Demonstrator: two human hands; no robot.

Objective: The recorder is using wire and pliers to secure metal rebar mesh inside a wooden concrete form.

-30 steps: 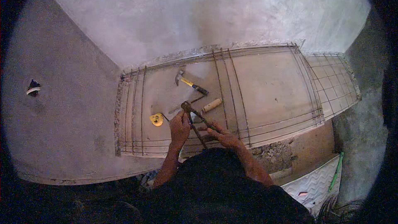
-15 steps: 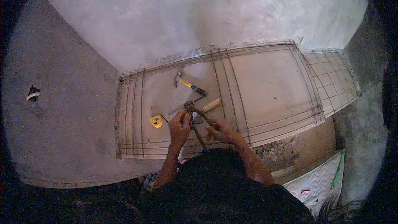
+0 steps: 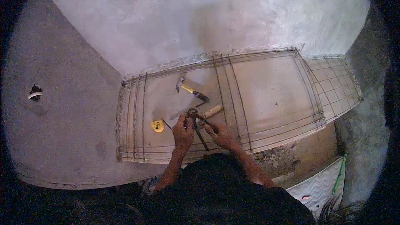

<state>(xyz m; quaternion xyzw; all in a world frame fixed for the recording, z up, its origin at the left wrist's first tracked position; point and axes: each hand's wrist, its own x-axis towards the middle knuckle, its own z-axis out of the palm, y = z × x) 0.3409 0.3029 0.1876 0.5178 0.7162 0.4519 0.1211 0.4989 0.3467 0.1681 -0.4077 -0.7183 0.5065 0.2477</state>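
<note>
A pair of dark metal pincers [image 3: 193, 113] is out in front of me, its round jaws upward and its handles apart. My right hand [image 3: 224, 136] grips one handle, while the other handle slants down toward my body. Close beside the jaws is my left hand [image 3: 182, 134], its fingers pinched together; what they hold is too small and hidden to make out. A thin dark rod [image 3: 167, 125] shows just left of that hand. Beyond the pincers lies a beige cylindrical piece [image 3: 213, 111], and farther off a claw hammer [image 3: 191, 89] with a yellow and black handle. A yellow tape measure [image 3: 157, 126] rests to the left.
Steel reinforcing bars [image 3: 233, 87] run along and across the board-like slab bed [image 3: 271, 83]. A wire-bar grid [image 3: 335, 77] covers its far right end. Plastered walls [image 3: 166, 21] stand behind and left. A pale quilted sheet [image 3: 321, 183] with a green strip [image 3: 340, 175] is at lower right.
The pincers' jaws have come slightly nearer to me and turned. My right hand has shifted a little left, its fingers closer round the handle. The whole view has tilted slightly.
</note>
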